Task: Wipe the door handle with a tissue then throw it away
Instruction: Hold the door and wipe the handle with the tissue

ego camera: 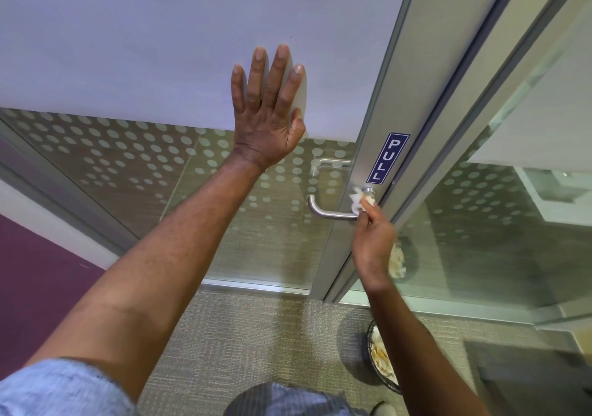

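step: wiping handle (331, 211) | right hand (373, 242) pinches tissue (358, 202) at its hub | left hand (267, 111) flat, splayed on door (160, 31) | we should sweep toward 9 o'clock | bin (381, 358) at 5 o'clock

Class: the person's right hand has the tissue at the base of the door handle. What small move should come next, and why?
Probably slide the tissue leftward along the door handle toward its curved end. The right hand holds the tissue only at the end by the frame, so the rest of the lever looks unwiped, while the left hand lies flat on the door.
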